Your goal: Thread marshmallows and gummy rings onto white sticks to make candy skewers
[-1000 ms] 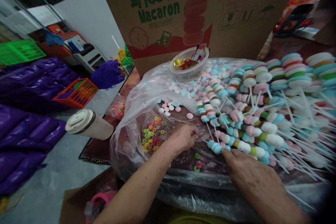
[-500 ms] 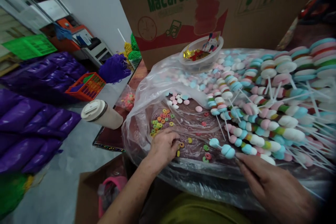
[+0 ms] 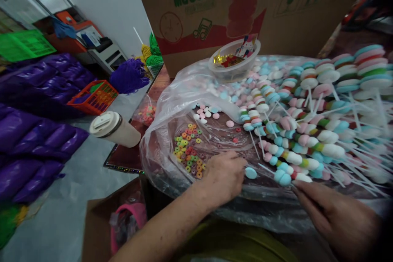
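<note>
My right hand (image 3: 336, 208) pinches the lower end of a marshmallow skewer, whose rounded blue marshmallows (image 3: 282, 175) sit just beyond my fingertips. The bare tip of its white stick points up and left. Close to that tip, a flat blue candy disc (image 3: 251, 172) lies on the plastic sheet. My left hand (image 3: 225, 176) rests low over the sheet with fingers curled and together; whatever is under or in them is hidden. To its left spreads a cluster of coloured cereal rings (image 3: 188, 147). Finished-looking skewers (image 3: 294, 157) with pink, white and blue pieces lie in rows at the right.
A clear plastic bowl (image 3: 211, 65) with shiny wrappers stands behind, before a large cardboard box (image 3: 285, 24). Loose pastel discs (image 3: 211, 112) lie on the plastic. At the left table edge are a lidded cup (image 3: 125, 133) and a candy bag (image 3: 145, 114). An orange basket (image 3: 101, 100) is farther left.
My left hand has moved right, away from the ring cluster. The skewer in my right hand has shifted right, away from the flat blue disc. Scattered rings near it no longer show.
</note>
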### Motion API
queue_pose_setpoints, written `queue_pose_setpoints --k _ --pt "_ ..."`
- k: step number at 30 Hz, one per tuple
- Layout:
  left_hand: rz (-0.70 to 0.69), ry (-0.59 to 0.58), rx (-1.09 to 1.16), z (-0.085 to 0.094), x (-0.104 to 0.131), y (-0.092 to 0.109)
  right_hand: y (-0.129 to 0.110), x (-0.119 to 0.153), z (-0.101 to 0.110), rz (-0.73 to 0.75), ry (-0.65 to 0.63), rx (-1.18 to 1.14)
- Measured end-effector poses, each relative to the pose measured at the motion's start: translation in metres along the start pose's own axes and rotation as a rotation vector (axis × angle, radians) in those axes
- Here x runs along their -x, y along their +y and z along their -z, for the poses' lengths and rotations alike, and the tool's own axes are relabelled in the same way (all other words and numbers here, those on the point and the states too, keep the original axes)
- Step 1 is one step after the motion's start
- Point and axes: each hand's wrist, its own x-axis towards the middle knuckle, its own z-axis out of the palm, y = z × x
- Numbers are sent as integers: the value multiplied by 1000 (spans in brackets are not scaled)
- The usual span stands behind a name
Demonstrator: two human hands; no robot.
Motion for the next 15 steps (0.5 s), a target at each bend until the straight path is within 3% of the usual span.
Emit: queue_pose_setpoints --k 3,5,7,10,12,15 --pt "-96 -81 -69 -16 -11 12 -3 6 1 -38 -14 -68" --pt "-75 -77 37 -23 -14 9 -6 7 3 -46 -7 -102" --pt "24 -37 303 -26 -12 1 -10 6 7 -46 15 -151" --pt "288 45 747 -24 -6 -11 -17 0 13 -34 22 -276" --pt "413 121 894 -23 -2 -13 -25 -5 17 -21 16 -345" --pt "425 195 993 -24 2 -11 -36 -11 20 -7 4 -371"
